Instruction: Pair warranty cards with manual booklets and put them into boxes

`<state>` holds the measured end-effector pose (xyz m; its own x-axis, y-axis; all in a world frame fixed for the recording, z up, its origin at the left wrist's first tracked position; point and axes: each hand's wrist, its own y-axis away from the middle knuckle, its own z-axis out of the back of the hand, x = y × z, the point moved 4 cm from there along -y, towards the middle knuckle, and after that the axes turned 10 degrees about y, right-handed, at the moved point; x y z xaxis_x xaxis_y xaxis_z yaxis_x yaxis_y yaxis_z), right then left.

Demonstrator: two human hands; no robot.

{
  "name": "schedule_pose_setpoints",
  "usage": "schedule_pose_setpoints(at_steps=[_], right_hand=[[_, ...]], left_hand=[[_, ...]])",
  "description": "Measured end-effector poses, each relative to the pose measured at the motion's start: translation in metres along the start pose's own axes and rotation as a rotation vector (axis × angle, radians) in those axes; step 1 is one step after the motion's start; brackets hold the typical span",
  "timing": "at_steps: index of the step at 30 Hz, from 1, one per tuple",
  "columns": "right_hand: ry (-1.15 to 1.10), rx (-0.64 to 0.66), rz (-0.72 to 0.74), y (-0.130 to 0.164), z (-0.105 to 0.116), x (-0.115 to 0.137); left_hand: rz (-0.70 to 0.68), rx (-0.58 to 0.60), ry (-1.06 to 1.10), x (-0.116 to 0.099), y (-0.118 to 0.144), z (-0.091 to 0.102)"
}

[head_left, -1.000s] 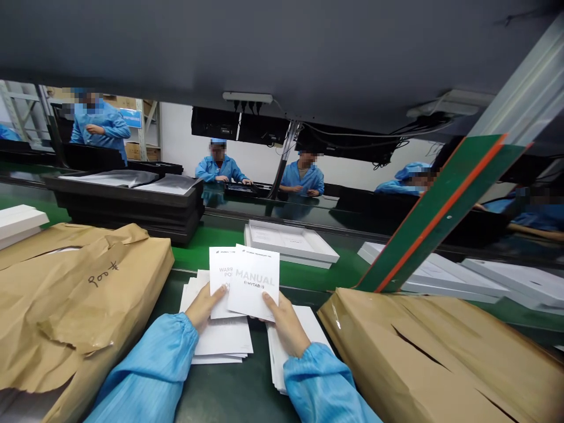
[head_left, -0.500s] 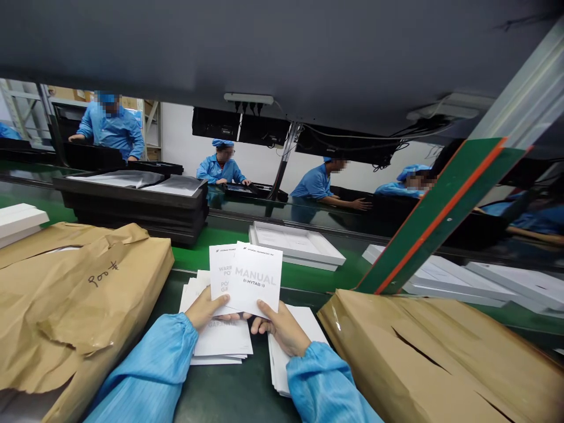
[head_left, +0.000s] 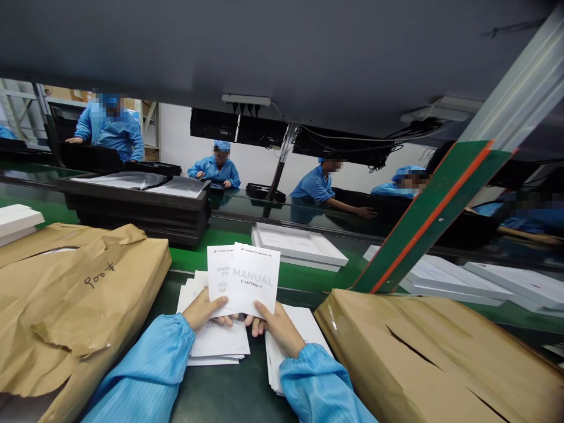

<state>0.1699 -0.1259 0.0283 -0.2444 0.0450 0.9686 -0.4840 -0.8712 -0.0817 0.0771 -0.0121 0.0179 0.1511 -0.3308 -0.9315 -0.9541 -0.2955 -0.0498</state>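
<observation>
My left hand (head_left: 206, 309) pinches a white warranty leaflet (head_left: 219, 267) by its lower left corner, thumb in front and fingers behind. The leaflet is partly covered by a white booklet printed MANUAL (head_left: 256, 282), which my right hand (head_left: 277, 326) grips at its lower edge. Both are held upright, overlapping, facing me. Beneath my left hand lies a stack of white leaflets (head_left: 218, 346). A second white stack (head_left: 304, 323) lies under my right hand and forearm.
Brown paper packages flank me, one on the left (head_left: 70, 305) and one on the right (head_left: 440, 352). Ahead, white box trays (head_left: 299, 244) sit on the green belt near a stack of black trays (head_left: 136, 208). A slanted post (head_left: 434, 217) stands right. Co-workers in blue (head_left: 215, 167) sit beyond.
The leaflet and booklet stay in my hands, almost still. The view has shifted slightly. Across the line, one co-worker's hands have moved, and a belt-side tray has slid slightly right.
</observation>
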Motion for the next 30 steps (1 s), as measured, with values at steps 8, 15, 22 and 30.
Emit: schedule_pose_setpoints(at_steps=[8, 15, 22, 30], right_hand=[[0.045, 0.004, 0.031, 0.0, 0.001, 0.0], [0.108, 0.017, 0.007, 0.001, 0.001, 0.001], [0.208, -0.029, 0.017, 0.001, 0.01, 0.005], [0.16, 0.051, 0.032, 0.002, 0.008, 0.007]], left_hand=[[-0.022, 0.019, -0.031, 0.0, 0.0, -0.001], [-0.001, -0.001, 0.007, -0.002, 0.001, -0.002], [-0.007, 0.059, -0.016, -0.005, 0.004, -0.007], [-0.002, 0.063, -0.087, -0.006, 0.005, -0.009]])
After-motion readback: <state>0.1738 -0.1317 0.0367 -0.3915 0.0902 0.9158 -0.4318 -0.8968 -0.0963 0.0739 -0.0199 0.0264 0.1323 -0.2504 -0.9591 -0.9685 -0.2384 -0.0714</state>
